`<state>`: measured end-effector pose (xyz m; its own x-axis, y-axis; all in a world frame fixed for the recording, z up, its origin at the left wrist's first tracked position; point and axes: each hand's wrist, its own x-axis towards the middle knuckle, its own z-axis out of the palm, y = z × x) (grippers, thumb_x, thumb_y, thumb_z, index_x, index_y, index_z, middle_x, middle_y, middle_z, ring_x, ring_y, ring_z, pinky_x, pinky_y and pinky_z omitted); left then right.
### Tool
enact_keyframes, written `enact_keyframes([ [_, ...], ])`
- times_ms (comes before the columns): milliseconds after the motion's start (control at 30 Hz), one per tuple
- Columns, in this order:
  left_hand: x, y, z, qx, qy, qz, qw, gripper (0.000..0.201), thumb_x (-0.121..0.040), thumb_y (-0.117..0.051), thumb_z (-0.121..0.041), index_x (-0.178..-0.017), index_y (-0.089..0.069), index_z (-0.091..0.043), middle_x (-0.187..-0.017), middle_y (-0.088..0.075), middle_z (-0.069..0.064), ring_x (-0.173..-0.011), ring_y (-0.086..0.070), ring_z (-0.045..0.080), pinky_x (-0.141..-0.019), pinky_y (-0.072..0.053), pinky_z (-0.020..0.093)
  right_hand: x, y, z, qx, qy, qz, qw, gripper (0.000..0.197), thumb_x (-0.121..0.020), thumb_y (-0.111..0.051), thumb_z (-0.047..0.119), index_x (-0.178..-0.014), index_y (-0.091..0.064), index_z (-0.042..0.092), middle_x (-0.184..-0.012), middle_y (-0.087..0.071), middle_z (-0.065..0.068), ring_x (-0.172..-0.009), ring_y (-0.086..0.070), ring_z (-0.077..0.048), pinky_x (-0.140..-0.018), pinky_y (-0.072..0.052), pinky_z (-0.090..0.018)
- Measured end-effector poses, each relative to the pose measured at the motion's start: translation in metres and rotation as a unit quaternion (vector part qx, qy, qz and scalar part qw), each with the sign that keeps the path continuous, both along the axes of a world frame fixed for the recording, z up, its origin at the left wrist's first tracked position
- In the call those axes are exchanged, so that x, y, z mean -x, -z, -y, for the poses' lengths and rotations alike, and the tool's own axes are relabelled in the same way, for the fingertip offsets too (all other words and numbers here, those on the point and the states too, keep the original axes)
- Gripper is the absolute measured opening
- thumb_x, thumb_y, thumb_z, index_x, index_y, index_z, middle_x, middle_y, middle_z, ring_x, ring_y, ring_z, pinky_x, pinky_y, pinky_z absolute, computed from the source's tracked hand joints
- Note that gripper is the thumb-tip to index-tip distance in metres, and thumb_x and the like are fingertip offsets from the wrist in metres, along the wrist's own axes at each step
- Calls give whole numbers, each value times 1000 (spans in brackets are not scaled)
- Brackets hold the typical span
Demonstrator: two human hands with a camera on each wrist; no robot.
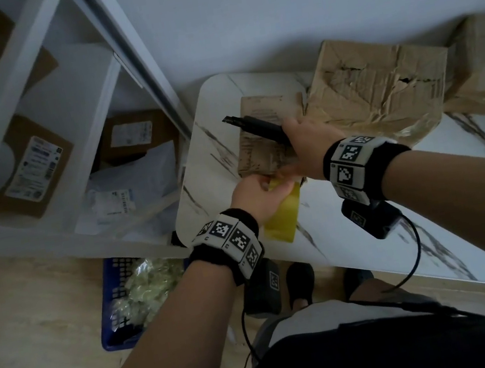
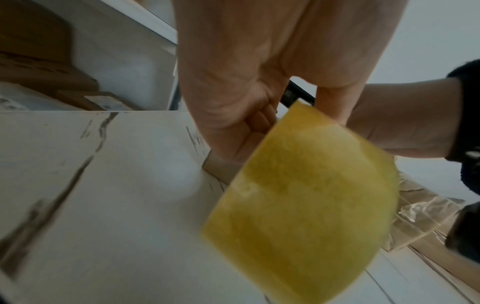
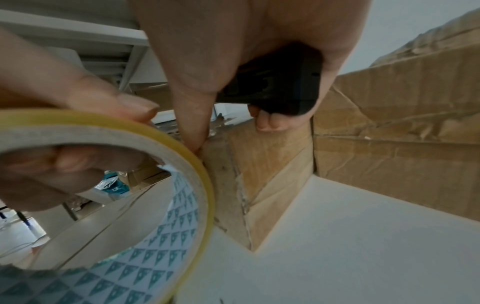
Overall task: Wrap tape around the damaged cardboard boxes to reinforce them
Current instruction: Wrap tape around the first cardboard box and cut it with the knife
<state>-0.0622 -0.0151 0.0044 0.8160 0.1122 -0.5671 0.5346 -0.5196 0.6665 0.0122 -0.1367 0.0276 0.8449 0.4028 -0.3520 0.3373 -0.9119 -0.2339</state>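
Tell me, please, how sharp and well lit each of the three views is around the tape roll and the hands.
Head view: dim overall, left hand and tape roll slightly soft, crushed box clear enough. Left wrist view: the roll is motion-blurred, the marbled table streaked. Right wrist view: roll and right hand fairly sharp, black cutter dark, edges bent by the wide lens.

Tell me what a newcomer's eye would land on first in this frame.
The yellow tape roll stands out first, gripped by the left hand at the near edge of the marble-patterned table. Just above it, the right hand grips a black cutter over a small flattened cardboard box. To the right sits a large crumpled box with torn gashes in its top.
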Motion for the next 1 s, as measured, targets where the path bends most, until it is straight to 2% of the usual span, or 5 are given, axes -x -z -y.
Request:
enact_keyframes([
  [333, 12, 5, 6, -1, 7, -69, 998, 39, -95, -48, -42, -104, -68, -11, -107, -66, 13, -106, -58, 29, -85, -41, 28, 0, -1, 1, -11, 12, -8, 1000, 71, -73, -75, 45, -125, -40, 11, -113, -54, -10, -100, -56, -27, -73, -44, -32],
  [533, 19, 2, 8, 99, -89, -61, 989, 47, -74, -63, -53, -104, -68, -18, -114, -66, 10, -106, -61, 28, -98, -47, 42, 7, 0, -2, 14, 15, 31, 999, 78, -66, -77, 53, -121, -39, 12, -109, -53, -8, -94, -56, -26, -69, -43, -32],
  [700, 15, 3, 8, 231, -210, -97, 945, 14, -93, -54, -17, -81, -59, -21, -89, -64, 9, -80, -61, 24, -79, -52, 38, 15, 2, -6, 44, -1, 67, 997, 75, -68, -74, 55, -118, -39, 11, -111, -50, -11, -88, -58, -28, -62, -45, -33],
  [867, 13, 6, 9, 192, -187, -78, 960, 16, -89, -54, -20, -79, -63, -29, -111, -64, 16, -107, -60, 36, -96, -48, 52, 13, 2, 5, -26, 7, 20, 999, 76, -68, -78, 39, -125, -37, 9, -117, -48, -10, -100, -55, -30, -80, -51, -38],
  [1000, 12, 4, 10, 178, -170, -74, 966, 7, -80, -56, -31, -76, -61, -27, -109, -63, 18, -106, -59, 36, -96, -47, 52, 14, -1, 7, -30, 2, 20, 999, 73, -72, -77, 33, -127, -37, 8, -119, -48, -11, -101, -54, -29, -75, -45, -33],
])
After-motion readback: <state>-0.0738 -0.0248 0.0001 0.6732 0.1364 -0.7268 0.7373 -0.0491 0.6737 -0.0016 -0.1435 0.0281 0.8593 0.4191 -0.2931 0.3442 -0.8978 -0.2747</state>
